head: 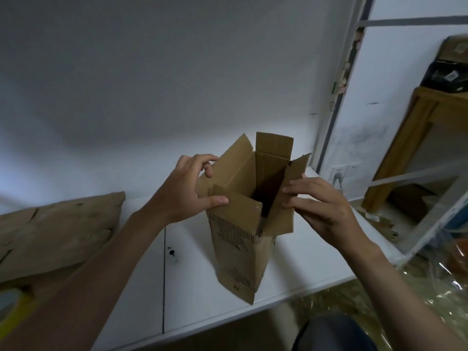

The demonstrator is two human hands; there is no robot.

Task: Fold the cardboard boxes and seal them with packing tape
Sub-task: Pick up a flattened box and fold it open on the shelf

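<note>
One cardboard box (238, 249) is standing upright at frame center on the table (192, 287), four flaps raised; the left hand (188, 188) and right hand (321, 203) are each gripping one flap.

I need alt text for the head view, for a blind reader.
A tall cardboard box stands upright on a white table, its top flaps open. The left hand grips the left flap, the right hand holds the right flap. Flat cardboard lies at left.
</note>
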